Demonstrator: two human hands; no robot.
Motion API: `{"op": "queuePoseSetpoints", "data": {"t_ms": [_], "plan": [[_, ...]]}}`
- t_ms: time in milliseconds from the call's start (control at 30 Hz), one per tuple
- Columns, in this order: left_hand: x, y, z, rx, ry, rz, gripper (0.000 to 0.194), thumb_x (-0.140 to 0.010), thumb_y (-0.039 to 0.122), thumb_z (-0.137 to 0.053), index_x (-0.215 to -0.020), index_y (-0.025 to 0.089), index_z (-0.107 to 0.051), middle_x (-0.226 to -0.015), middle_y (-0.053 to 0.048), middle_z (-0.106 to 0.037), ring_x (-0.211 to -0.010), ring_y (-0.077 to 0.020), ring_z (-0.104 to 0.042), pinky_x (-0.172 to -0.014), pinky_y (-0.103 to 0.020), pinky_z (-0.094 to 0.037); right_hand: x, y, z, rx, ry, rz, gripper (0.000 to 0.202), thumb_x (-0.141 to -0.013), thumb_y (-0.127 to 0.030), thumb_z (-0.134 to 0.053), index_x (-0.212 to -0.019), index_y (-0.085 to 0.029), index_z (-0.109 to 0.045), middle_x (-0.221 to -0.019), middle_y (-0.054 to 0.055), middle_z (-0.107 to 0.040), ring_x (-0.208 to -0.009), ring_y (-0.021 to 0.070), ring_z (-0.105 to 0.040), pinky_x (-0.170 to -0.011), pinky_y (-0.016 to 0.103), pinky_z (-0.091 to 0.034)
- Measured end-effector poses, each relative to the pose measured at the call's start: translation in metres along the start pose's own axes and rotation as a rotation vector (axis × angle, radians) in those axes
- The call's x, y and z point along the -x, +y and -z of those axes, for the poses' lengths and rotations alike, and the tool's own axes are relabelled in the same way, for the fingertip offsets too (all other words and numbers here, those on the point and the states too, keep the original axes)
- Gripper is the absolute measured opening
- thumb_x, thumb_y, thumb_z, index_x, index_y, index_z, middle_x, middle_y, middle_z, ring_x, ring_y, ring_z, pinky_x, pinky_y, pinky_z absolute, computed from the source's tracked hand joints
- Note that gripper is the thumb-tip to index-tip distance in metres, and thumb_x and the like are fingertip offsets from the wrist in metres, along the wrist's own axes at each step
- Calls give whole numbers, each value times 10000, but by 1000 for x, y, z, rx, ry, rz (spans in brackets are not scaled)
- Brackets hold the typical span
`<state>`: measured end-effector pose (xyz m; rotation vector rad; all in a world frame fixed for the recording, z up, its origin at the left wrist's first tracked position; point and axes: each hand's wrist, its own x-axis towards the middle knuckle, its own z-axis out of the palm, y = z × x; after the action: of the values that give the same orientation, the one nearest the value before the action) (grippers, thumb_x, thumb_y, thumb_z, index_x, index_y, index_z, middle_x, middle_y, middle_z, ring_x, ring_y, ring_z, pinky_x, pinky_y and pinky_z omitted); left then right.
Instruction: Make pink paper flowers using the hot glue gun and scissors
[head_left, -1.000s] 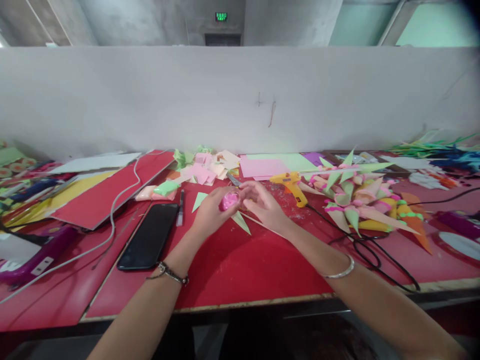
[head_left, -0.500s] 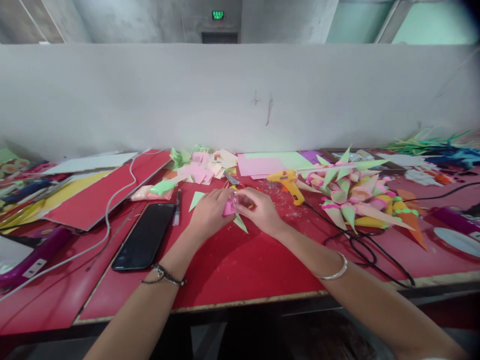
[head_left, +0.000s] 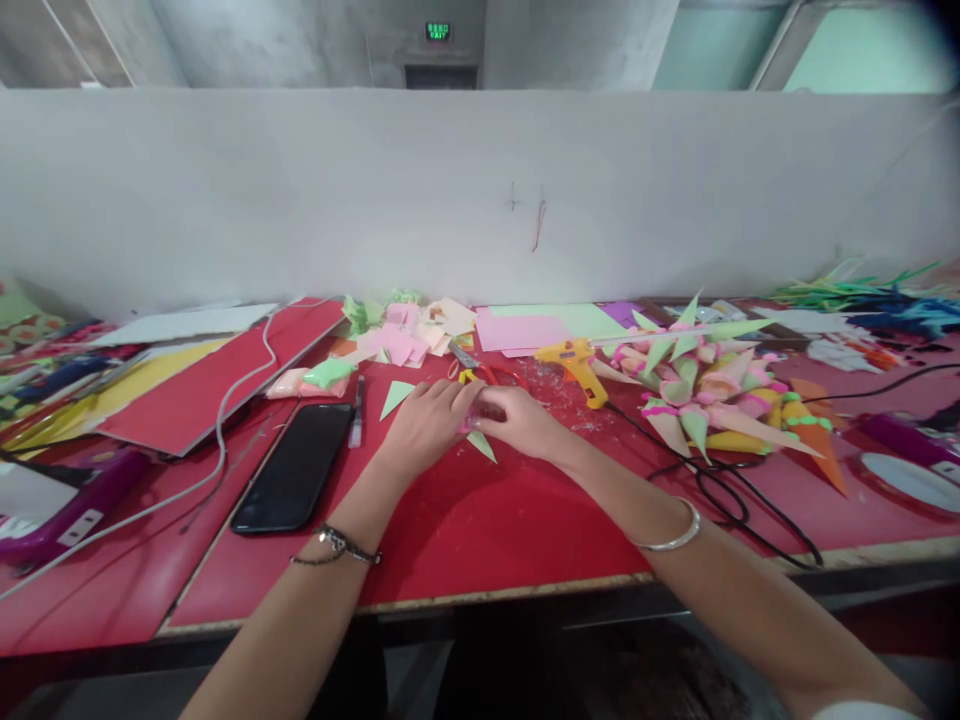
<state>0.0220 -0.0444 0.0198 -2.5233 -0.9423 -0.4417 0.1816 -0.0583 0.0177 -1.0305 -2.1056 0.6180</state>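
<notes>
Seemingly mid-shaping, my left hand (head_left: 427, 428) curls round a pink piece (head_left: 469, 423) — right hand (head_left: 516, 420) half-curled alongside, grip unclear; next needs steadiness.

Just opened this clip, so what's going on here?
A person seated at a red table holds a small pink piece between the left grip and the right grip; fingers hide most of it. A pale green pointed piece shows just below. The yellow glue gun lies unheld to the right, beside a heap of pointed, petal-like pieces. A dark-screened phone lies to the left.
</notes>
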Motion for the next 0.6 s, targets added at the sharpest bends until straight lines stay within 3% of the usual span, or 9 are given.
{"op": "queuePoseSetpoints", "data": {"t_ms": [133,400,500,600], "plan": [[-1,2,3,-41,-6,-19,344,-817,236,-432,-1143,133,-399,-928,-90,-598,-861,-206,-545,-683,-300,-374,1,1,0,-25,-29,-93,119,-734,-227,-520,-646,-147,-524,-511,-48,-425,-498,82,-389,-493,221,-303],[-3,5,5,64,-6,19,315,-823,307,-415,-1092,147,-451,-923,-80,-599,-854,-196,-544,-692,-296,-392,1,4,-2,-470,-58,-164,142,-730,-281,-529,-741,-152,-588,-640,-13,-555,-610,109,-498,-590,245,-380],[-4,6,9,43,43,44,351,-833,305,-396,-1136,132,-432,-919,-95,-601,-875,-204,-541,-710,-303,-394,1,2,-3,-703,-20,-249,178,-708,-338,-557,-710,-161,-557,-505,-66,-423,-434,51,-343,-454,205,-289],[-4,7,11,1,91,51,388,-842,326,-377,-1173,127,-409,-911,-101,-599,-871,-210,-539,-717,-310,-392,0,-1,-2,-907,38,-296,243,-690,-383,-576,-616,-178,-468,-438,-105,-222,-385,36,-157,-393,200,-168]]}}
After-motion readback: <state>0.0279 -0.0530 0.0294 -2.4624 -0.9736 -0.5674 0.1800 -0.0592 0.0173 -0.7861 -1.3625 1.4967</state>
